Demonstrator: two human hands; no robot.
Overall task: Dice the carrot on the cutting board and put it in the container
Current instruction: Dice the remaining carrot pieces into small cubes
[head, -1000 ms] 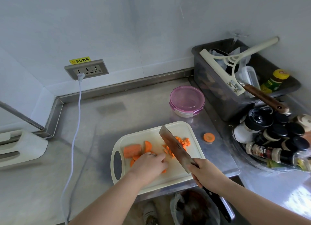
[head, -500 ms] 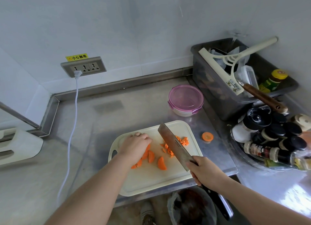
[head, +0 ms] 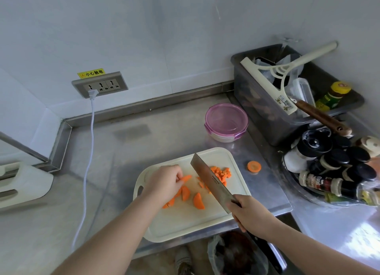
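— Orange half-rounds (head: 198, 200) lie mid-board (head: 185, 227), with a dice pile (head: 222, 173) beyond the knife (head: 211, 184). Which step is this?
— Dicing, partway, I'd say. Head view: the left hand (head: 164, 182) pinches one piece (head: 186, 178), and the right hand (head: 249, 212) grips the knife handle, blade slanting across the board.
— Next?
— Probably lay that piece flat, tuck fingertips, chop. The container (head: 226, 122) sits lidded behind the board and needs opening. One slice (head: 254, 166) lies stray on the surface (head: 123, 151).
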